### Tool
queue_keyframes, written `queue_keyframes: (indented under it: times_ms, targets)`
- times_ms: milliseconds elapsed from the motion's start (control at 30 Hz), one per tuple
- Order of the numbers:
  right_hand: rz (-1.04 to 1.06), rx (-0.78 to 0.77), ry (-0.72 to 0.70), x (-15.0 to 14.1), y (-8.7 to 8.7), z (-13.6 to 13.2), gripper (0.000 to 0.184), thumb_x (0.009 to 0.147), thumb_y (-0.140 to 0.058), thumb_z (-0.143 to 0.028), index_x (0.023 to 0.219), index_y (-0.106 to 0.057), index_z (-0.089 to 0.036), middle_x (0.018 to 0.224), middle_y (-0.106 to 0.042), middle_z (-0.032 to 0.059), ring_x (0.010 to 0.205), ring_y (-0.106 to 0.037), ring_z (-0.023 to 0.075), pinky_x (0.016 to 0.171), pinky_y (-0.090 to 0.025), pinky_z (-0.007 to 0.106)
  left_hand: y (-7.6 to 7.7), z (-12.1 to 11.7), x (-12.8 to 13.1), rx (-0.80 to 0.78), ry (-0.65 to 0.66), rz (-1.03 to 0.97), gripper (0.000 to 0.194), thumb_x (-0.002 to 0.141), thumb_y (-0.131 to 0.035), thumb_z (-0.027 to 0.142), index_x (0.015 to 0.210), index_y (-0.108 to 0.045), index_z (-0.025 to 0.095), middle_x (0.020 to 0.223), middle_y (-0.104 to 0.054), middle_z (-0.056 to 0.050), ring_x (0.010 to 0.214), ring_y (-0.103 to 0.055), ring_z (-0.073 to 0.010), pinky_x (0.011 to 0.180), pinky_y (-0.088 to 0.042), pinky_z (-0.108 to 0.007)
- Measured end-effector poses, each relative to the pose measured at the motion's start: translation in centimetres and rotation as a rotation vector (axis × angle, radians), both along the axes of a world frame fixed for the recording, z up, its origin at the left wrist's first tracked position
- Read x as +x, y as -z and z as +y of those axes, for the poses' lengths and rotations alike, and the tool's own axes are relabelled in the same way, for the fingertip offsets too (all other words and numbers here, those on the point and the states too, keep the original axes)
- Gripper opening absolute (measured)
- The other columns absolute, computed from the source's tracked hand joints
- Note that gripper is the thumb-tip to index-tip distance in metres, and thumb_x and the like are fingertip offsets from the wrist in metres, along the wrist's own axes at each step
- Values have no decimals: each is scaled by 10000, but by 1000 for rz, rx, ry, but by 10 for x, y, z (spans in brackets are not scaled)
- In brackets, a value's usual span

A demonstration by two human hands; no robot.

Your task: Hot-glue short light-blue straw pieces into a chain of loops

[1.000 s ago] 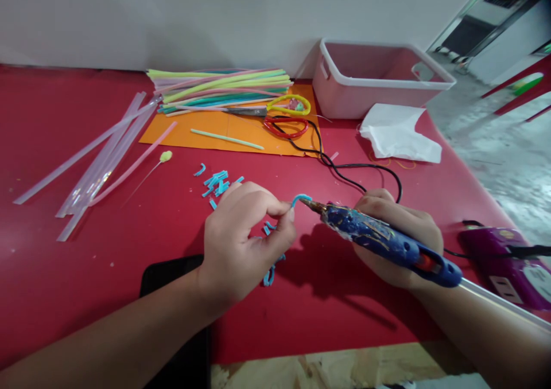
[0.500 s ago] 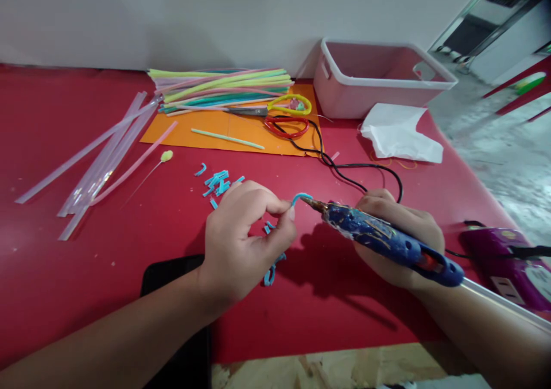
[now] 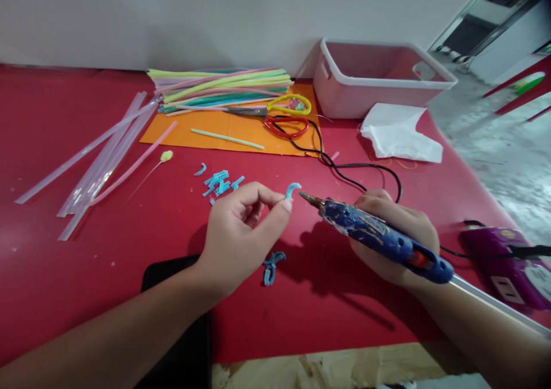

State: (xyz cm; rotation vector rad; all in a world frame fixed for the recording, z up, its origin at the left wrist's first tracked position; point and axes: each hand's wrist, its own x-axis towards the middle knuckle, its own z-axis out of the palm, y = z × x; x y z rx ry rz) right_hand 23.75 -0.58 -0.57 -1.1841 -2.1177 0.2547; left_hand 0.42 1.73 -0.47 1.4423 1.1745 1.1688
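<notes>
Between thumb and forefinger, my left hand [image 3: 245,237] pinches a short curved piece of blue pipe cleaner [image 3: 293,190]. My right hand [image 3: 394,237] is wrapped round a blue glue gun [image 3: 370,228], whose nozzle points left and sits just apart from the pipe cleaner piece. A clear glue stick [image 3: 495,303] sticks out of the gun's back end. Beyond my left hand lies a small heap of cut blue pieces [image 3: 220,181]. A few joined blue pieces [image 3: 270,267] rest on the red table below it.
Behind lie colourful pipe cleaners [image 3: 228,88] and scissors [image 3: 288,126] on orange card [image 3: 185,139]. Glue sticks [image 3: 107,154] lie left, a black phone-like slab [image 3: 181,326] in front. A pink bin [image 3: 370,96], white paper [image 3: 400,133], black cord [image 3: 344,165] and purple power box [image 3: 495,263] are right.
The nozzle has come away from the blue piece, leaving a small gap. My left hand has turned slightly, and the piece now points up more. The glue gun has shifted slightly left.
</notes>
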Motion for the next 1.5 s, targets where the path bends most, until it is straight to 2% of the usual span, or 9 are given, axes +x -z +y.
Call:
queue_keyframes:
  times_ms: [133, 300, 567, 1033, 1500]
  targets:
    - [-16, 10, -12, 1, 2, 1, 124, 821, -636, -189, 912, -568, -241, 750, -645, -2, 648, -577, 143, 602, -460, 300, -2, 2, -1, -152, 54, -107, 187, 846, -680, 258, 690, -619, 175, 601, -501, 56, 558, -417, -73, 516, -348, -198]
    - [-16, 12, -30, 2, 3, 2, 115, 819, -642, -213, 905, -566, -227, 748, -645, -10, 621, -571, 130, 633, -473, 306, -7, 1, 0, -202, 69, -150, 176, 808, -698, 245, 679, -609, 166, 623, -555, 45, 565, -446, -69, 503, -361, -181]
    - [-38, -11, 9, 1, 2, 1, 122, 810, -645, -211, 898, -565, -238, 762, -656, -2, 642, -597, 144, 604, -463, 302, -7, 2, 2, -217, 85, -187, 166, 797, -704, 244, 675, -627, 162, 630, -572, 39, 577, -458, -67, 514, -378, -171]
    - [-40, 17, -65, -1, -2, 5, 162, 790, -625, -180, 917, -553, -248, 718, -655, -5, 595, -593, 155, 635, -492, 342, -10, 2, 3, -230, 83, -175, 139, 783, -693, 249, 685, -643, 164, 625, -569, 31, 567, -447, -81, 510, -369, -199]
    - [-36, 41, -36, -2, -1, 4, 140, 813, -631, -196, 909, -552, -259, 722, -655, 2, 614, -596, 160, 586, -477, 328, -11, 2, 4, -221, 75, -163, 153, 773, -697, 255, 664, -637, 166, 609, -557, 31, 561, -443, -84, 503, -366, -203]
